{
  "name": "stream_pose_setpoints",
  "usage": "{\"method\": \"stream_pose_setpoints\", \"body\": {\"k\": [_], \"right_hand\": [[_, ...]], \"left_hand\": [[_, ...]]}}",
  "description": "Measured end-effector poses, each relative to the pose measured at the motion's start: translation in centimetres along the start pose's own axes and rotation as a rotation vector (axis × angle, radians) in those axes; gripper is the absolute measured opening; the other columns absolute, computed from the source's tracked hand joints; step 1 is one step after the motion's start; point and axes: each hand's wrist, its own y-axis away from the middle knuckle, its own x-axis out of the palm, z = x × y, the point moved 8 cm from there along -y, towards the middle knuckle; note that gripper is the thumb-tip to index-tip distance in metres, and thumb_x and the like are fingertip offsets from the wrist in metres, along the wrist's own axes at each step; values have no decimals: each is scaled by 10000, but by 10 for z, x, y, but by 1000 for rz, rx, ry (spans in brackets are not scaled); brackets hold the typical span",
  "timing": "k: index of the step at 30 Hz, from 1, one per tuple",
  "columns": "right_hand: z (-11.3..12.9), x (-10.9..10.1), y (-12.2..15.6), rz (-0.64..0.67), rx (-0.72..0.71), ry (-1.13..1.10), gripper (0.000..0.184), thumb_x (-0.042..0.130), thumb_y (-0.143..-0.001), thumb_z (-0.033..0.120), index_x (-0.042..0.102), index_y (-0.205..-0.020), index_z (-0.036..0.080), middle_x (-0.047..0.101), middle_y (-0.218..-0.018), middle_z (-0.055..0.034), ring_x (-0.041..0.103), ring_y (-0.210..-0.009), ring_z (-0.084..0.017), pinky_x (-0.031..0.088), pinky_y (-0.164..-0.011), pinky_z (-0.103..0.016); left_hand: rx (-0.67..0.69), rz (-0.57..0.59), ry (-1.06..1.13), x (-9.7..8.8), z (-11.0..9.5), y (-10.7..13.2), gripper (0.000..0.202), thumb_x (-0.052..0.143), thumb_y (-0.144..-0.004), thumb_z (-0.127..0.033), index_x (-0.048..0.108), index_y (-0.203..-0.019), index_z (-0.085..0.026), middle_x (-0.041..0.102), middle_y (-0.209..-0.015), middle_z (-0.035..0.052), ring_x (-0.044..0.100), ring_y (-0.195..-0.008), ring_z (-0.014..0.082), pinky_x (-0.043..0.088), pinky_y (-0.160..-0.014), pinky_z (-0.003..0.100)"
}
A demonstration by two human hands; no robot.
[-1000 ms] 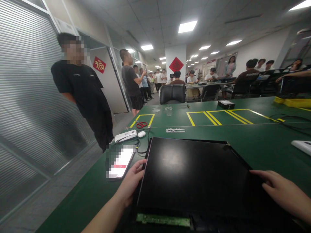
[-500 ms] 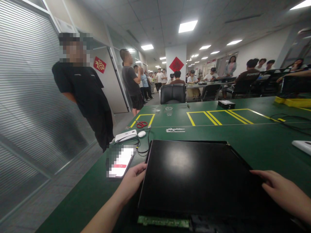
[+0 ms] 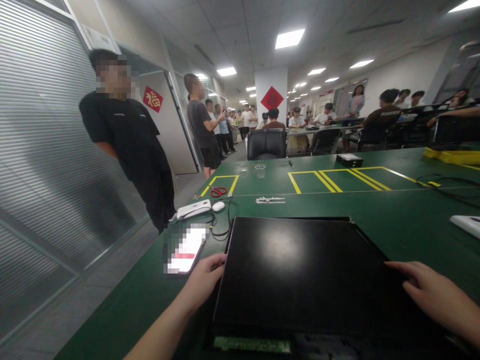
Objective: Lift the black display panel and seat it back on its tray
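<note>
I steady the black panel (image 3: pixel 300 270) on the green worktop (image 3: pixel 393 220): left hand (image 3: pixel 204 282) fingers curled over its left edge beside the phone (image 3: pixel 185 248), right hand (image 3: pixel 438 297) fingers spread on the right edge; open worktop beyond.

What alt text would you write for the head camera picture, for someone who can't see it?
A left hand grips one edge of a flat black panel on a green table; the right hand rests on the other edge. A phone lies beside the left hand; people stand behind.
</note>
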Motion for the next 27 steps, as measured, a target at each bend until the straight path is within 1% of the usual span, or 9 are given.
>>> {"method": "stream_pose_setpoints", "body": {"k": [6, 10, 13, 15, 18, 20, 22, 24, 27], "right_hand": [[-10, 6, -4, -7, -13, -30, 517, 455, -655, 362, 814, -1005, 238, 769, -1127, -158, 740, -1008, -324, 583, -919, -438], [-14, 7, -4, -5, -8, -25, 531, 447, -672, 367, 809, -1036, 235, 758, -1149, -164, 736, -1017, -326, 583, -918, -439], [-12, 7, -4, 3, -10, -15, 549, 440, -671, 368, 805, -1053, 219, 754, -1153, -175, 730, -1035, -327, 575, -935, -439], [-9, 6, -3, -1, -12, -11, 539, 445, -664, 364, 804, -1040, 222, 757, -1147, -174, 728, -1044, -329, 572, -946, -443], [-6, 4, -3, -9, -15, -15, 500, 464, -648, 357, 800, -1003, 253, 768, -1125, -151, 733, -1030, -329, 580, -933, -451], [-7, 4, -3, -20, -18, -25, 487, 472, -634, 355, 797, -985, 264, 774, -1113, -139, 736, -1020, -324, 582, -926, -449], [-8, 3, -3, -29, -20, -45, 489, 471, -628, 359, 795, -982, 265, 778, -1111, -134, 736, -1026, -316, 577, -931, -441], [-9, 2, -3, -28, -16, -66, 492, 470, -625, 369, 795, -978, 263, 781, -1110, -134, 735, -1033, -311, 572, -935, -435], [-6, 0, -3, -26, -6, -95, 464, 474, -646, 414, 790, -951, 265, 788, -1093, -130, 739, -1024, -309, 572, -924, -430]], "left_hand": [[6, -4, -26, 1, 0, 0, 275, 715, -773, -367, 820, -948, -182, 815, -907, 64, 711, -936, 313, 514, -836, 385], [-3, -9, -30, 2, -2, -2, 287, 654, -771, -329, 829, -961, -203, 829, -956, 69, 722, -961, 329, 522, -886, 426], [-6, -49, -40, -2, -2, -4, 315, 581, -743, -294, 844, -903, -229, 819, -1110, 78, 687, -1120, 367, 477, -1016, 492], [0, -92, -46, -6, -3, -4, 314, 569, -755, -335, 847, -867, -243, 776, -1259, 84, 602, -1288, 393, 398, -1122, 529], [18, -144, -61, -11, -5, -2, 271, 699, -733, -427, 846, -858, -238, 658, -1456, 117, 446, -1455, 420, 302, -1203, 549], [61, -139, -35, -9, -12, 2, 323, 813, -673, -431, 844, -924, -230, 603, -1514, 144, 417, -1477, 430, 322, -1200, 552], [113, -91, 55, -1, -22, 9, 410, 860, -669, -426, 829, -1028, -230, 625, -1491, 147, 473, -1444, 421, 380, -1176, 538], [132, -35, 189, 8, -31, 16, 442, 849, -728, -426, 804, -1124, -236, 689, -1421, 120, 559, -1379, 390, 407, -1172, 505], [133, -15, 369, 14, -38, 25, 473, 824, -790, -389, 758, -1237, -252, 743, -1351, 89, 625, -1314, 361, 433, -1160, 489]]}}
